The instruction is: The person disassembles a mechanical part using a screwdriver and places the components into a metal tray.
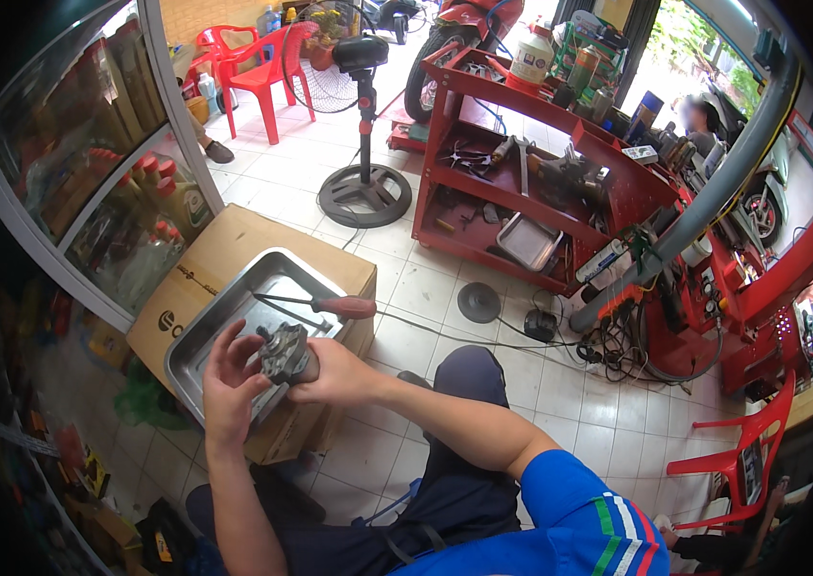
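Observation:
My right hand (334, 374) grips a small grey metal engine part (284, 353) from its right side, just above a shiny steel tray (197, 336). My left hand (231, 382) is at the part's left side, fingers spread and touching it. A red-handled screwdriver (330, 306) lies across the tray's far edge. The tray rests on a brown cardboard box (234, 235) in front of my knees.
A red tool cart (531, 163) with tools and bottles stands ahead right. A black pedestal fan (364, 182) and red plastic chairs (267, 72) are beyond the box. A glass shelf cabinet (99, 173) is on the left. Cables (608, 350) lie on the tiled floor.

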`<state>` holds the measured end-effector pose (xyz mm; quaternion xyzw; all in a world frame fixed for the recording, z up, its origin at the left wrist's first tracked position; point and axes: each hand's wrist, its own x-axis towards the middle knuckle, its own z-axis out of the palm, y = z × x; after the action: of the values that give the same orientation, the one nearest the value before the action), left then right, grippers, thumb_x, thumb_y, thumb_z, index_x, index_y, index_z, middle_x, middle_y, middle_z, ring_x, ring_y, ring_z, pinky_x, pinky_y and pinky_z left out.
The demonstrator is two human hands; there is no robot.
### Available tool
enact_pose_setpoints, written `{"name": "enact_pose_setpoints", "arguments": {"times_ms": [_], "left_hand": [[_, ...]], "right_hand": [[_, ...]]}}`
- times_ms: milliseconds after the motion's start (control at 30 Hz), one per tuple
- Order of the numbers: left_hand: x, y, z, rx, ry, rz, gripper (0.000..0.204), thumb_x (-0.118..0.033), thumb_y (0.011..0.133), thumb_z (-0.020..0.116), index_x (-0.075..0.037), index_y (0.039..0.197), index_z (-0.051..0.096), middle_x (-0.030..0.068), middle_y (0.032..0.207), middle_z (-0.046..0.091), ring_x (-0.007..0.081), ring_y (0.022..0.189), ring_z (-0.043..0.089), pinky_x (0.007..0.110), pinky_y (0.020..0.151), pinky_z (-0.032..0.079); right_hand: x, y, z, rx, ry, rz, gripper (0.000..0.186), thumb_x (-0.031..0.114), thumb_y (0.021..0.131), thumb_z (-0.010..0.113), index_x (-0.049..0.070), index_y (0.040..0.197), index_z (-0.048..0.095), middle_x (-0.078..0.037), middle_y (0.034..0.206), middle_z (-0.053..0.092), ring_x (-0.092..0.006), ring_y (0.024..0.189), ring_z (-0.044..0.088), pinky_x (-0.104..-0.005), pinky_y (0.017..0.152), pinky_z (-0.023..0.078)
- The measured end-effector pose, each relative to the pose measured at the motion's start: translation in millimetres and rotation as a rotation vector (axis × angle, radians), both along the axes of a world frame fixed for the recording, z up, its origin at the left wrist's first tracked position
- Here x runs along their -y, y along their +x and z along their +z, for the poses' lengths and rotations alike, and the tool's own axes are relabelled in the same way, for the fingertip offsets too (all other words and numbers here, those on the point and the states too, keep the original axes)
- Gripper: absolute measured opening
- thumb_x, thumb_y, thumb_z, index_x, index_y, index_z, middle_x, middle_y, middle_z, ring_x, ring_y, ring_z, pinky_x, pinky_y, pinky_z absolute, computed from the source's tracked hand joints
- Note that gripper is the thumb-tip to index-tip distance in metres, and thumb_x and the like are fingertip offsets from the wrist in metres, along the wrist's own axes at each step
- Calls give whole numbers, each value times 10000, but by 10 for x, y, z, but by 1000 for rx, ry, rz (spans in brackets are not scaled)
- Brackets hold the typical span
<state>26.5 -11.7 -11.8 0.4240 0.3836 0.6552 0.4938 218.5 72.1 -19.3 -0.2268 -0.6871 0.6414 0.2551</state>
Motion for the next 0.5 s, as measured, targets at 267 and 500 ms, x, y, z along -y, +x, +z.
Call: {"name": "enact_pose_setpoints", "arguments": {"times_ms": [267,500], "left_hand": [[5,72,78,-40,-38,-53,957,-207,711,952,6,1491,439,157,1357,607,231,1248,590,370,1075,476],[-10,5,11,9,-40,11,733,-207,881,827,14,1473,455,151,1311,633,212,1225,600,357,1053,473]], "right_hand": [[75,6,119,29,4,44,490,116,725,772,-5,1176,625,-90,1029,695,-170,967,645,-336,885,511],[-33,-18,-11,-92,75,-100,453,146,737,778,-8,1136,627,-74,986,689,-142,911,633,-309,849,521]]}}
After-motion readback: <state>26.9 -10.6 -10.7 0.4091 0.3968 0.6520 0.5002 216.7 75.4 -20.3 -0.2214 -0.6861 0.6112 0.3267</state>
